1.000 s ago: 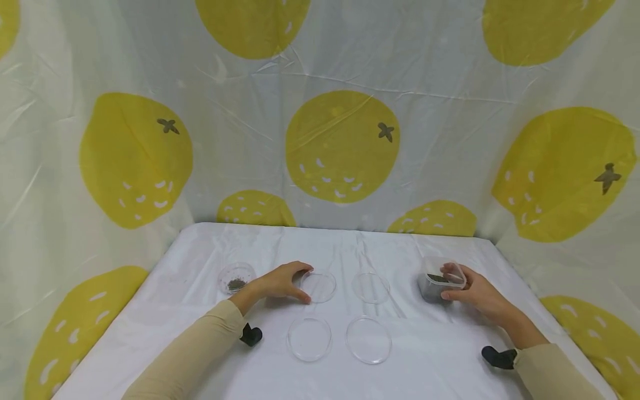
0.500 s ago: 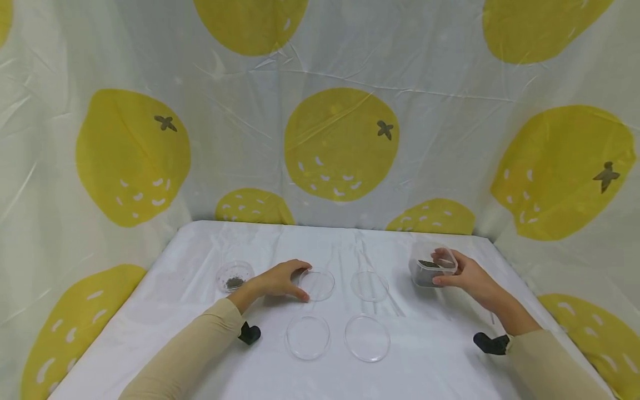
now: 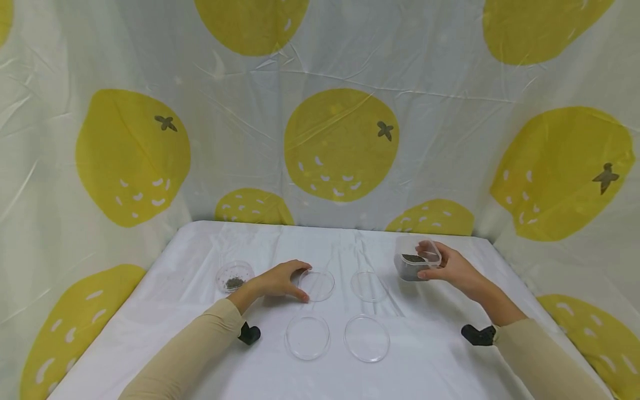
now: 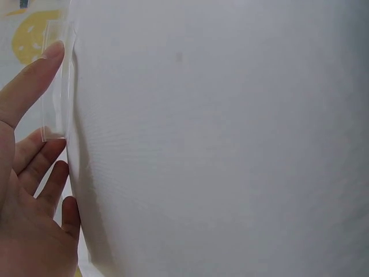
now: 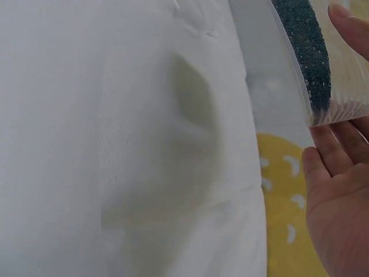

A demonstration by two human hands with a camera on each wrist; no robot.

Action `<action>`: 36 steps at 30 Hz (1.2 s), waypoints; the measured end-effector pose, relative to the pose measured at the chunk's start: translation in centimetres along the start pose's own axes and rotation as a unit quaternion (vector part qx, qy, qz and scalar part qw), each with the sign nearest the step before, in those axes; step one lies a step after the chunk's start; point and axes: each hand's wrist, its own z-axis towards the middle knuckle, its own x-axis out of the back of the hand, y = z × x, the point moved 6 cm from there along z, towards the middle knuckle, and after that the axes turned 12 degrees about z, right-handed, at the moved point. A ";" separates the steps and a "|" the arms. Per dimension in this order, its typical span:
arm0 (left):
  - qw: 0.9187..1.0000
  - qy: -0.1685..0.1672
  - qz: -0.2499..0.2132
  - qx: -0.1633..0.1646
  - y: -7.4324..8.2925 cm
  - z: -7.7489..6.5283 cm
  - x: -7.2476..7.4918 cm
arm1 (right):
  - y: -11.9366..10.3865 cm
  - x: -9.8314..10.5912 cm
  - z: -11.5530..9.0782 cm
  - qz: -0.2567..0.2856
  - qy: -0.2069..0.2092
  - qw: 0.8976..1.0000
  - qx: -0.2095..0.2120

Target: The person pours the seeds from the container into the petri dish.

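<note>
Plastic tub (image 3: 407,272), see-through and part filled with dark grains (image 3: 413,258), is held in the right hand (image 3: 452,270): I see the thumb on its near side and fingers round the far side, the grip only as wide as the tub. From the right wrist I make out a gap below it, so I have it raised clear of the white-covered worktop (image 3: 425,355), right of the middle and nearer the far edge than the near one. The left hand (image 3: 277,281) curves round the left rim of a clear round dish (image 3: 318,286), thumb on the near side, forefinger on the far side, and I read that as a loose, wide hold. Just right of that dish I have the second dish (image 3: 369,287); towards the near edge lie two more, the third dish (image 3: 307,338) and the fourth dish (image 3: 367,339), side by side. By the far left corner I see a crumb dish (image 3: 235,266) with dark crumbs (image 3: 234,283) in it. Past the far edge hangs a lemon-print curtain (image 3: 440,144).
</note>
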 end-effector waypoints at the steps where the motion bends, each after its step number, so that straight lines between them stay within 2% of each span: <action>1: 1.000 0.000 0.000 0.000 0.0 0.0 0.0 | -0.1 -0.2 0.2 0.000 -0.001 1.000 0.001; 18: 1.000 0.004 0.006 0.004 -0.1 0.0 0.0 | -1.8 -3.7 2.9 -0.023 -0.022 0.999 0.026; 36: 1.000 0.001 0.007 0.004 -0.1 0.0 -0.1 | -3.2 -7.5 5.5 -0.034 -0.070 0.995 0.061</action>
